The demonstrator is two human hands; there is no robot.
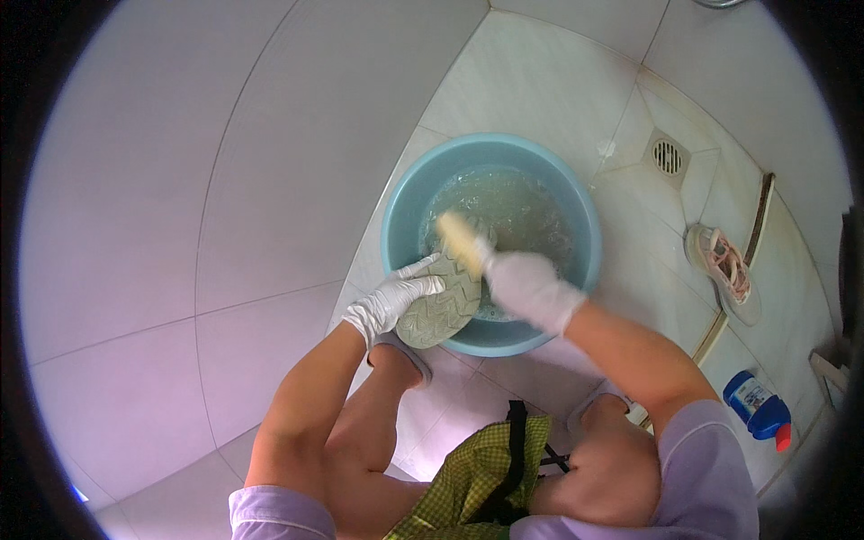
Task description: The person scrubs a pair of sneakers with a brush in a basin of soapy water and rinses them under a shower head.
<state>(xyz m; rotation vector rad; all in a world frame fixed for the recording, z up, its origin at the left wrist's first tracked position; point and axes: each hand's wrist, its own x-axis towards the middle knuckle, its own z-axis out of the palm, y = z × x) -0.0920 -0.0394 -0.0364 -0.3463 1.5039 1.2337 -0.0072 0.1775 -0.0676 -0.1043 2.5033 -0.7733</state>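
The left hand (389, 304) grips the shoe (436, 315), sole up, over the near rim of the basin (403, 216); the right hand (529, 286) clutches a brush (461, 243) (blurred); slick suds (551, 225) could make the shoe slip

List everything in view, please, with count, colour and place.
Basin: 1, blue, centre, holding cloudy water
Shoe: 1, greyish, basin rim
Brush: 1, yellowish, over basin
Second shoe: 1, pale, pinkish, right
Bottle: 1, blue, lower right
Drain: 1, grey, upper right
Tiles: many, pale, all around
Slippers: 2, grey, below basin
Checked cloth: 1, yellowish, lower centre
Sleeves: 2, lilac, bottom
Legs: 2, bare, bottom
Left hand: 1, white-gloved, on shoe
Right hand: 1, white-gloved, on brush
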